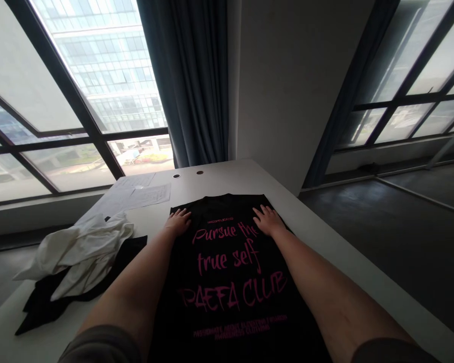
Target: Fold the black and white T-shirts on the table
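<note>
A black T-shirt (pixel 227 277) with pink lettering lies spread out in front of me, its neckline towards the far end of the table. On its upper left part rests my left hand (pixel 179 221), palm down with the fingers stretched out. My right hand (pixel 268 220) lies flat on the upper right part, fingers spread, covering the end of one printed line. Neither hand grips the cloth. The bottom of the shirt runs out of the picture between my forearms.
The shirt lies on a white table (pixel 325 252). Left of it sit a crumpled white garment (pixel 87 247) and a black cloth (pixel 47 297). Paper sheets (pixel 147 195) lie farther back, near two round cable holes. A wall, dark curtains and windows stand behind.
</note>
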Available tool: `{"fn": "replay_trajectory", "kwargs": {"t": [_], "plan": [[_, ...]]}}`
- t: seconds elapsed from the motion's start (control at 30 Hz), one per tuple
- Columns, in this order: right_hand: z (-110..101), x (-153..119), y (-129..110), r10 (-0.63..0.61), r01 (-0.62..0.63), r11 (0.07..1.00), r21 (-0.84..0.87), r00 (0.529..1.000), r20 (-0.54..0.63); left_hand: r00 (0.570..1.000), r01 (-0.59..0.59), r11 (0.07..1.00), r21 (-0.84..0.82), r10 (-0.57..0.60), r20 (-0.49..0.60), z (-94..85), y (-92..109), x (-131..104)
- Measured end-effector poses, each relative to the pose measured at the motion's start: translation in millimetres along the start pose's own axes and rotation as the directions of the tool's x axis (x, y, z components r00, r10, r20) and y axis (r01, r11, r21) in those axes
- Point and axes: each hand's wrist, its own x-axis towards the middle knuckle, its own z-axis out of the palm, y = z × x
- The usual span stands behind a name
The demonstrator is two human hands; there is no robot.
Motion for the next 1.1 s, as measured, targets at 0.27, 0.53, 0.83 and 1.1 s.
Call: {"fn": "replay_trajectory", "kwargs": {"t": [0.27, 0.53, 0.83, 1.1], "plan": [[23, 4, 11, -0.01, 0.009, 0.999, -0.04, 0.999, -0.042, 0.998, 0.057, 0.998, -0.023, -0.056, 0.032, 25.2, 2, 49], [17, 0, 6, -0.007, 0.006, 1.0, -0.027, 0.999, -0.044, 0.983, 0.184, 0.982, -0.04, -0.184, -0.002, 23.0, 21, 49], [22, 2, 9, -0.011, 0.011, 1.0, -0.008, 0.999, -0.049, 0.997, 0.038, 0.999, -0.037, -0.04, -0.068, 45.0, 51, -69], [22, 3, 9, -0.01, 0.008, 1.0, -0.017, 0.998, -0.064, 0.973, 0.223, 0.975, 0.007, -0.222, -0.063, -6.5, 70, -87]]}}
